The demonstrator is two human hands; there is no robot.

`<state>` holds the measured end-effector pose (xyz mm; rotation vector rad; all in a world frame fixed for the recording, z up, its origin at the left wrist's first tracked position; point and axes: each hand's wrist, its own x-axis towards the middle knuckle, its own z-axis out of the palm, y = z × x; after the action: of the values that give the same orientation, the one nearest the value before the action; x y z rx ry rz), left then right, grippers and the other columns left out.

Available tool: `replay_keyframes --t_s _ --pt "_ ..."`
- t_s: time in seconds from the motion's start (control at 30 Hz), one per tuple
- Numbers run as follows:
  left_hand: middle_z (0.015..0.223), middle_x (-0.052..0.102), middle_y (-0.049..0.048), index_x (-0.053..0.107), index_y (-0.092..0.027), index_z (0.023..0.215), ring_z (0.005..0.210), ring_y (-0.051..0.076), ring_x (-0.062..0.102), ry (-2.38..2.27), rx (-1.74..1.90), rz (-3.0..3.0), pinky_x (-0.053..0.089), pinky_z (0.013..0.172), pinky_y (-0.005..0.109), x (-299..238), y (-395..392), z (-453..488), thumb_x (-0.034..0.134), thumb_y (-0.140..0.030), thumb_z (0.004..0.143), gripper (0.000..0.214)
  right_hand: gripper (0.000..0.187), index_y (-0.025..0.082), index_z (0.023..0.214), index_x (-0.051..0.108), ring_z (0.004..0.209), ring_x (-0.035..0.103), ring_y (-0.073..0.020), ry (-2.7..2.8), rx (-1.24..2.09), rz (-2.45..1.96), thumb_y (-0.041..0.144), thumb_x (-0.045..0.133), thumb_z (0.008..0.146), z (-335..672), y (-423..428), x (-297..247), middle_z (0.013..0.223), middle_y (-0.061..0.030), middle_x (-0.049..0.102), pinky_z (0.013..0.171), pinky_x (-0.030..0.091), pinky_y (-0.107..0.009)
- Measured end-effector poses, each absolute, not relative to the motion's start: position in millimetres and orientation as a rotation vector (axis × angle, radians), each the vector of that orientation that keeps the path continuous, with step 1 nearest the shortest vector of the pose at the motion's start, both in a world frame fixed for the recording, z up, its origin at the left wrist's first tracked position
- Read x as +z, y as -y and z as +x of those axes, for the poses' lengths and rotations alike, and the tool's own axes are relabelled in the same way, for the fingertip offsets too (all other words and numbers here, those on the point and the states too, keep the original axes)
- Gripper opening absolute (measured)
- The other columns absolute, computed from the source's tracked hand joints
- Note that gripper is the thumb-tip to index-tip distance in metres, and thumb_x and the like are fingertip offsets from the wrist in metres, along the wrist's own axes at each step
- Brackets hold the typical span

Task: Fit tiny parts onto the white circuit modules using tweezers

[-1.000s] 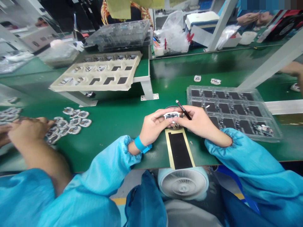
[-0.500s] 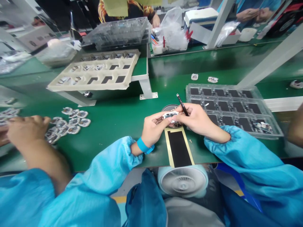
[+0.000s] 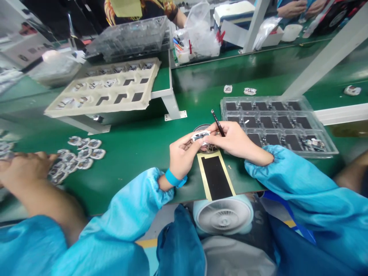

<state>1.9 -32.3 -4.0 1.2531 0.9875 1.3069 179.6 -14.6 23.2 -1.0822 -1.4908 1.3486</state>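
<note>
Between my two hands is a small white-rimmed electronic part [image 3: 201, 135], with dark pieces inside its rim. My left hand [image 3: 183, 154] pinches it from the left. My right hand [image 3: 234, 138] touches its right side with the fingertips and also holds a slim black pen-like tool [image 3: 217, 122], its upper end sticking up. Just behind and below the fingers, a round metal dish [image 3: 202, 127] shows partly, with small bits in it. A black strip with yellow edges [image 3: 216, 177] lies on the bench in front of the dish.
A clear tray [image 3: 280, 124] with dark-lined compartments stands at right. On a raised stand at left lies a cream tray [image 3: 110, 90] of parts. Several white-rimmed parts [image 3: 77, 158] cluster at left, beside a co-worker's hand [image 3: 27, 168]. A white post [image 3: 327, 57] slants at right.
The camera view has shifted slightly, so most things appear a little further left. Both hands keep their hold, and the white-rimmed part now shows more of its face.
</note>
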Motion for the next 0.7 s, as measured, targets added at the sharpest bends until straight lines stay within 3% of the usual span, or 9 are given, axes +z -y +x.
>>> replay_keyframes --t_s 0.2,0.3,0.4,0.7 --pt "0.086 0.080 0.0064 0.080 -0.016 0.106 0.068 0.019 0.074 -0.976 1.225 1.209 0.065 0.067 0.035 -8.8 26.7 -1.0 0.081 -0.037 0.082 0.031 0.037 0.017 0.109 0.074 0.071 0.062 -0.0130 1.761 0.831 -1.112 0.039 0.083 0.080 188.6 13.8 20.2 0.089 -0.0023 0.073 0.063 0.047 -0.026" --pt "0.090 0.080 0.0072 0.079 -0.016 0.106 0.072 0.020 0.075 -0.972 1.201 1.251 0.065 0.069 0.035 -10.5 28.1 -1.5 0.080 -0.036 0.083 0.030 0.015 0.018 0.094 0.075 0.070 0.060 -0.0132 1.827 0.688 -1.064 0.032 0.072 0.090 189.6 13.5 21.1 0.082 -0.0013 0.071 0.064 0.045 -0.027" --pt "0.097 0.080 0.0070 0.079 -0.018 0.107 0.079 0.020 0.074 -0.997 1.197 1.351 0.063 0.072 0.033 -11.5 29.0 -3.1 0.076 -0.031 0.085 0.026 0.016 0.018 0.085 0.073 0.068 0.059 -0.0143 1.829 0.583 -1.094 0.029 0.066 0.094 192.1 12.4 23.4 0.077 -0.0018 0.069 0.063 0.044 -0.029" --pt "0.096 0.080 0.0034 0.080 -0.020 0.104 0.077 0.015 0.066 -1.158 1.279 1.891 0.054 0.071 0.028 -9.3 24.9 -7.9 0.069 -0.018 0.087 0.020 0.008 0.019 0.095 0.075 0.079 0.065 -0.0158 2.020 0.429 -0.785 0.027 0.072 0.093 197.1 9.6 12.6 0.088 -0.0041 0.069 0.068 0.051 -0.029"
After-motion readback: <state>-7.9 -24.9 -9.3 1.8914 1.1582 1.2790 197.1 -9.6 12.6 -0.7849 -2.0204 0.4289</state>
